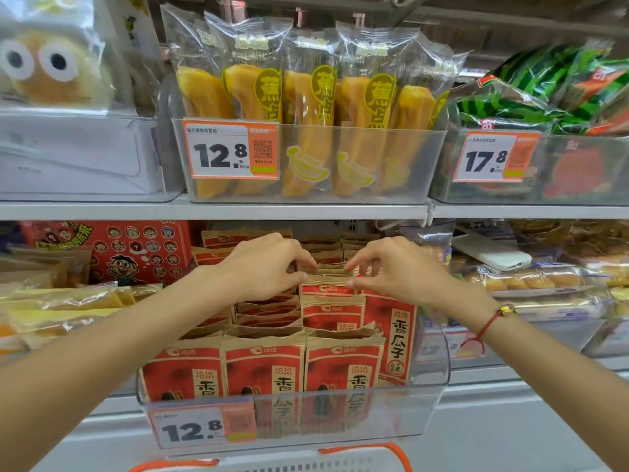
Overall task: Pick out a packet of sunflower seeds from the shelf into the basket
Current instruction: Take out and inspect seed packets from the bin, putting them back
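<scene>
Both arms reach into the lower shelf, hands meeting over the clear bin of sunflower seed packets. The left hand has its fingers curled, thumb and forefinger pinching the top edge of one packet at its left corner. The right hand mirrors it, fingers bent and nipping the same top edge at the right corner. A red cord bracelet sits on the right wrist.

The pinched packet stands upright in the middle of the bin, well back from the front, red and kraft-brown, tucked among rows of its fellows. Three more packets line the front of the bin side by side, and a taller one stands at the right edge. A price tag reading 12.8 is fixed to the bin's front.

Down at the bottom edge, the basket peeks in, white with an orange rim, directly below the bin.

On the shelf above, a clear bin holds banana cake bags, tagged 12.8, with watermelon-print bags to its right, tagged 17.8. Left of the seeds sits a red cartoon box; to the right are wrapped bread rolls.
</scene>
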`<move>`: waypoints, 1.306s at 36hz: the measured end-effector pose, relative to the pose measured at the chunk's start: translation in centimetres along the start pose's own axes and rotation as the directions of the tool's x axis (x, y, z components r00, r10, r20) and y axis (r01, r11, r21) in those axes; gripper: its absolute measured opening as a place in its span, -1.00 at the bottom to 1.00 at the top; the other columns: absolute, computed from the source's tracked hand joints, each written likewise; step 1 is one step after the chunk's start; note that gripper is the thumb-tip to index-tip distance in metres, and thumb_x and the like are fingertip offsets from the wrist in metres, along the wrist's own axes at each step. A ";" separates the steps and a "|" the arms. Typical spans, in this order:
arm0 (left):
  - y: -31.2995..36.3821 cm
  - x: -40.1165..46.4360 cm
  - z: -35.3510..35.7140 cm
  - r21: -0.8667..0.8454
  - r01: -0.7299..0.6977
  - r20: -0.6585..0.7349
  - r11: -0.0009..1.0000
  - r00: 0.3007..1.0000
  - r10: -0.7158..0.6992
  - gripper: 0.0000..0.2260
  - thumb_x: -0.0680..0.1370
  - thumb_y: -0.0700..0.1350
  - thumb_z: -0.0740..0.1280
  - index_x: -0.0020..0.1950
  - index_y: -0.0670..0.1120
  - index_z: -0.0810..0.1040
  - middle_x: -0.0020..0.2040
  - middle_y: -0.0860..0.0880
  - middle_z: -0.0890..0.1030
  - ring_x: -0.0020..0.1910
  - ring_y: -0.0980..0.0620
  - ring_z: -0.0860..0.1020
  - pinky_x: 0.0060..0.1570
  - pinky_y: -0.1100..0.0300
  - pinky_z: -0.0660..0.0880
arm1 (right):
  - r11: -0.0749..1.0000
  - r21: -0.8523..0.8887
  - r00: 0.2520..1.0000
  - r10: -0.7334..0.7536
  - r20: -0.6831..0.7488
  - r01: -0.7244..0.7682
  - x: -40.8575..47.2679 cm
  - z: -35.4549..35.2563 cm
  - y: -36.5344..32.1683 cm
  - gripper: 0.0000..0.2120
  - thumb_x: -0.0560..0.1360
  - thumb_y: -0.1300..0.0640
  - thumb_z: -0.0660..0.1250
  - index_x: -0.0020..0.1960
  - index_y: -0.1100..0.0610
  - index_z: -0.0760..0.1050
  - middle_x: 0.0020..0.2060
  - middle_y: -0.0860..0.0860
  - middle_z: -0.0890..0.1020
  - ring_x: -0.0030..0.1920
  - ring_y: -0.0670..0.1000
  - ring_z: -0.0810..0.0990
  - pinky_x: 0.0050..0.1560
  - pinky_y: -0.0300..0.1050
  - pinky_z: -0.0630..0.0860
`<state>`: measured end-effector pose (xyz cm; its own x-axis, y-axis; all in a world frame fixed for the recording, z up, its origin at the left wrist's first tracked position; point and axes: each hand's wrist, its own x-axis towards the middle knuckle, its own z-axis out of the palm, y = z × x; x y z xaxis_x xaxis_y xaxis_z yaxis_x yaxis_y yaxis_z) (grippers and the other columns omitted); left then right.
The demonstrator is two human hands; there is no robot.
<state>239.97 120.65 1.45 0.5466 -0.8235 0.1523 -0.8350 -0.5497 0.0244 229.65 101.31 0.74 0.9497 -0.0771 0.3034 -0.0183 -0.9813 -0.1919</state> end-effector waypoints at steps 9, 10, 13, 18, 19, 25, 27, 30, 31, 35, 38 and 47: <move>0.3 0.8 1.2 0.178 -0.022 0.075 0.984 0.997 0.009 -0.44 0.56 0.24 0.23 0.52 0.11 0.26 0.38 0.05 0.33 0.33 0.03 0.31 0.04 0.11 0.43 | 0.996 0.068 0.998 -0.063 -0.011 0.064 -0.2 0.9 -0.3 -0.87 0.36 -0.14 0.50 -0.14 -0.14 0.67 -0.21 -0.15 0.60 -0.20 -0.14 0.55 -0.18 -0.12 0.49; 0.4 0.9 1.3 0.183 -0.020 0.086 0.983 0.996 0.004 -0.42 0.55 0.26 0.23 0.53 0.10 0.25 0.39 0.04 0.32 0.35 0.03 0.30 0.05 0.11 0.42 | 0.989 0.136 0.998 -0.068 0.017 0.065 -0.3 0.9 -0.2 -0.90 0.35 -0.11 0.52 -0.17 -0.13 0.67 -0.23 -0.14 0.62 -0.21 -0.15 0.56 -0.18 -0.13 0.51; 0.6 1.1 0.9 0.173 -0.016 0.114 0.985 0.993 -0.004 -0.36 0.53 0.29 0.25 0.54 0.10 0.22 0.41 0.03 0.30 0.37 0.02 0.28 0.08 0.09 0.41 | 0.969 0.242 0.990 -0.082 0.113 0.052 -0.4 0.8 0.0 -0.86 0.36 -0.05 0.53 -0.10 -0.07 0.68 -0.19 -0.12 0.69 -0.19 -0.17 0.59 -0.13 -0.23 0.55; 0.6 0.7 0.8 0.141 -0.015 0.108 0.990 0.994 -0.001 -0.38 0.54 0.27 0.25 0.54 0.10 0.20 0.44 0.03 0.30 0.39 0.02 0.27 0.14 0.10 0.40 | 0.992 0.125 0.962 -0.026 0.272 -0.008 0.8 1.4 0.4 -0.74 0.43 -0.01 0.49 0.07 0.08 0.67 -0.21 0.01 0.72 -0.20 -0.11 0.64 -0.06 -0.14 0.57; 0.5 0.5 0.8 0.130 -0.015 0.099 0.991 0.995 0.002 -0.39 0.55 0.25 0.25 0.54 0.10 0.21 0.44 0.04 0.31 0.39 0.03 0.27 0.12 0.11 0.41 | 0.993 0.114 0.958 -0.020 0.288 -0.013 1.0 1.5 0.3 -0.77 0.44 0.00 0.48 0.03 0.10 0.68 -0.22 0.03 0.72 -0.21 -0.11 0.64 -0.09 -0.18 0.54; -0.2 -0.3 0.9 -0.003 0.021 0.014 1.000 1.000 -0.021 -0.53 0.54 0.22 0.30 0.39 0.08 0.44 0.37 0.06 0.46 0.35 0.03 0.36 0.19 -0.02 0.47 | 0.959 0.283 0.991 -0.033 0.132 -0.006 0.7 0.8 0.0 -0.79 0.45 0.04 0.47 -0.33 -0.13 0.57 -0.38 -0.06 0.68 -0.32 -0.13 0.64 -0.28 -0.39 0.41; -0.4 -0.3 1.0 -0.147 0.031 -0.026 0.989 0.999 -0.035 -0.63 0.53 0.17 0.35 0.25 0.02 0.55 0.20 0.06 0.59 0.21 0.04 0.49 0.12 -0.02 0.50 | 0.916 0.401 0.999 -0.024 0.045 0.004 0.2 0.2 -0.1 -0.83 0.48 0.06 0.45 -0.28 -0.07 0.60 -0.36 -0.09 0.68 -0.30 -0.17 0.63 -0.27 -0.35 0.45; -0.2 -0.4 0.8 -0.520 0.036 -0.099 0.853 0.990 -0.102 -0.70 0.51 0.05 0.42 0.21 0.01 0.61 0.07 0.09 0.67 0.07 0.12 0.59 0.16 0.03 0.51 | 0.822 0.568 0.992 0.024 -0.121 0.050 -0.3 -0.6 -0.6 -0.78 0.49 0.04 0.43 -0.18 0.20 0.63 -0.28 0.13 0.68 -0.27 -0.03 0.61 -0.20 -0.19 0.48; -0.1 -0.5 0.7 -0.600 0.028 -0.123 0.800 0.984 -0.127 -0.71 0.50 0.03 0.43 0.20 0.00 0.62 0.07 0.10 0.67 0.07 0.15 0.60 0.20 0.04 0.50 | 0.780 0.622 0.984 0.056 -0.166 0.060 -0.5 -0.8 -0.9 -0.72 0.48 0.04 0.43 -0.15 0.29 0.61 -0.25 0.23 0.65 -0.28 -0.01 0.57 -0.22 -0.19 0.47; 0.3 -1.3 0.5 -0.645 -0.032 -0.260 0.763 0.949 -0.180 -0.73 0.50 0.06 0.42 0.17 0.05 0.62 0.03 0.15 0.67 0.04 0.19 0.60 0.17 -0.01 0.51 | 0.696 0.710 0.953 0.136 -0.270 0.102 -1.0 -1.6 -2.4 -0.78 0.47 0.13 0.46 -0.20 0.29 0.59 -0.28 0.24 0.65 -0.28 -0.07 0.56 -0.24 -0.19 0.50; 1.2 -2.8 0.1 -0.610 -0.047 -0.423 0.791 0.864 -0.274 -0.81 0.49 0.07 0.43 0.07 0.10 0.62 -0.04 0.18 0.66 0.00 0.22 0.59 0.11 0.01 0.53 | 0.703 0.693 0.931 0.127 -0.343 0.159 -1.7 -2.6 -3.3 -0.96 0.46 0.20 0.47 -0.09 0.14 0.66 -0.21 0.04 0.72 -0.18 -0.07 0.66 -0.09 -0.17 0.58; 3.7 -8.0 -2.9 -0.686 -0.183 -0.570 0.704 0.736 -0.364 -0.78 0.49 0.13 0.39 0.09 0.11 0.59 -0.01 0.21 0.66 0.03 0.24 0.60 0.14 0.01 0.53 | 0.728 0.597 0.821 0.083 -0.566 0.338 -4.0 -5.6 -8.6 -0.85 0.50 0.16 0.43 0.05 0.01 0.61 -0.13 -0.01 0.68 -0.17 -0.12 0.55 -0.10 -0.30 0.47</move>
<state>232.29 125.63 3.15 0.6702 -0.3261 0.6667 -0.7317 -0.1400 0.6671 224.28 109.04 6.43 0.6010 -0.2448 0.7608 0.4939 -0.6347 -0.5944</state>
